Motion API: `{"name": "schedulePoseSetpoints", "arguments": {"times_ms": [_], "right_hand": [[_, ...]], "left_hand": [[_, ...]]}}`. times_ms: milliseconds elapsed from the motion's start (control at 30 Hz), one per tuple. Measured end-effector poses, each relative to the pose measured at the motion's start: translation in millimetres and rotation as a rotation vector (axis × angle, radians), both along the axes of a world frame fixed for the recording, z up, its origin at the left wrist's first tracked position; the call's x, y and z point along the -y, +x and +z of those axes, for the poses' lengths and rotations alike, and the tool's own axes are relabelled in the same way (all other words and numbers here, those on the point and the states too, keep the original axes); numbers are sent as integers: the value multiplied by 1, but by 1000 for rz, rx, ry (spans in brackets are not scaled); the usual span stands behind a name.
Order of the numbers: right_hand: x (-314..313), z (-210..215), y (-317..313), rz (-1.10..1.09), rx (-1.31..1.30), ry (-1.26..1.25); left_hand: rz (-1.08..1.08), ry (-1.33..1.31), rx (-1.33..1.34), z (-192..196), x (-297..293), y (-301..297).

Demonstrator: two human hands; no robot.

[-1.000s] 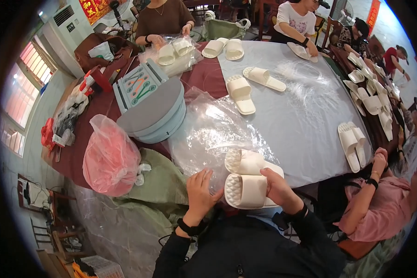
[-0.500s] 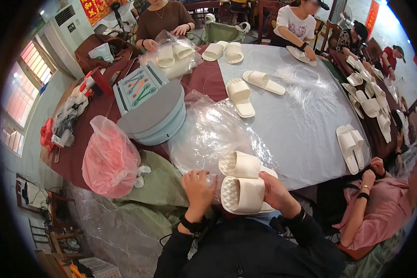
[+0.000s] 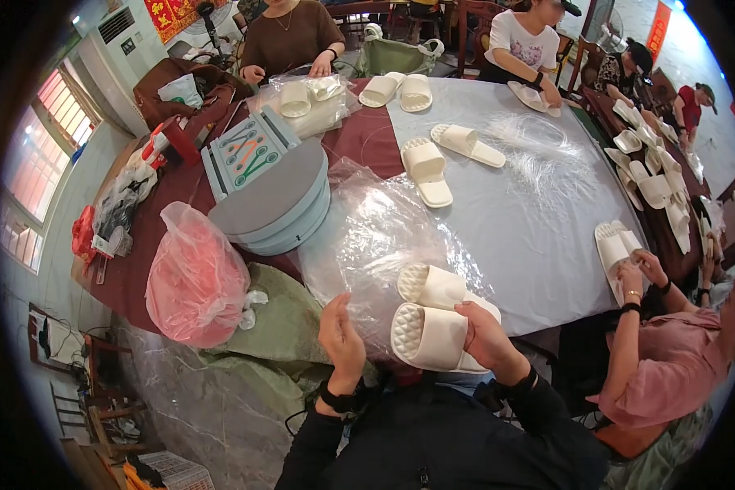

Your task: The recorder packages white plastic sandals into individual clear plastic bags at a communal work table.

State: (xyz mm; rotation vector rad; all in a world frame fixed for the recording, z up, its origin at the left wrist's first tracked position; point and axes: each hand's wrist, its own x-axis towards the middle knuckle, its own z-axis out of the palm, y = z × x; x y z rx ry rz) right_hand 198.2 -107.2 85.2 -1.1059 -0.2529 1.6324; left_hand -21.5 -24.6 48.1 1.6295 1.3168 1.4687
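Observation:
My right hand point(image 3: 492, 336) grips a pair of cream slide slippers by their sides, near the table's front edge. The nearer slipper point(image 3: 430, 336) has its broad strap toward me, and the farther slipper point(image 3: 439, 286) lies just behind it. Quilted soles show at their left ends. To the left, my left hand point(image 3: 340, 339) is raised with its fingers stretched out, apart from the slippers. It holds nothing that I can see. Right beyond both hands lies a heap of clear plastic bags point(image 3: 376, 233), shiny and crumpled.
A grey-blue rounded box point(image 3: 273, 200) and a pink bundle in a plastic bag point(image 3: 194, 282) stand at left. More slippers point(image 3: 425, 171) and white plastic strands point(image 3: 543, 155) lie on the pale sheet point(image 3: 531, 253). Co-workers sit around; one in pink point(image 3: 661, 359) handles slippers at right.
My right hand has tilted the slippers slightly. My left hand's fingers have drawn together and turned upright. The co-worker in pink has reached forward to the slippers at right.

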Motion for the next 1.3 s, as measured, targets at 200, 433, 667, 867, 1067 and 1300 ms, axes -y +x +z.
{"name": "schedulePoseSetpoints", "arguments": {"times_ms": [200, 433, 667, 867, 1067, 1300], "right_hand": [[3, -2, 7, -49, -41, -24], [6, 10, 33, -39, 14, 99], [5, 37, 29, -194, 65, 150], [5, 24, 29, 0, 118, 5], [-9, 3, 2, 180, -141, 34], [-38, -19, -7, 41, -151, 143]], "left_hand": [[32, 156, -117, 0, 0, 3], [-80, 590, -463, -2, -9, -8], [-206, 314, -692, -21, -12, 3], [-319, 283, -811, -32, -7, 4], [-321, 418, -867, -30, -4, 1], [-379, 468, -740, -34, -4, -3]]}}
